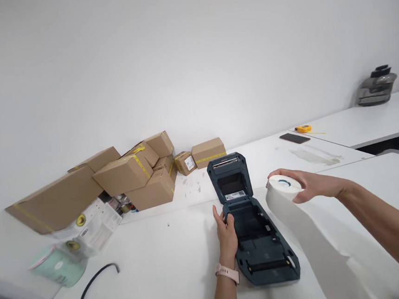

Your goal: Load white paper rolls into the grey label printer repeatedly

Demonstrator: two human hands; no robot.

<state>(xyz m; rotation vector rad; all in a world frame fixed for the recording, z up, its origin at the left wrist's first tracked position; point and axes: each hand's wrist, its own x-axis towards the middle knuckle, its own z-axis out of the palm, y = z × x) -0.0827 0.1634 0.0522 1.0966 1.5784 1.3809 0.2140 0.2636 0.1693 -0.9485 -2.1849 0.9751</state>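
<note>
A dark label printer [259,232] lies on the white table with its lid [229,177] swung up, showing the hollow inside. My left hand [226,233] grips the printer's left side near the hinge, thumb over the edge. Just right of the printer, my right hand [303,184] is closed around a roll of white label paper [282,195] with a blue core. A long strip of the paper hangs from the roll and trails toward the near edge of the view.
Cardboard boxes [124,172] are piled at the back left. Nearer stand a mint-green tub [58,266], an avocado-printed package [97,226] and a black curved band [90,284]. Behind on the right are a phone [294,138], a yellow tape measure [303,129] and a dark jug [377,87].
</note>
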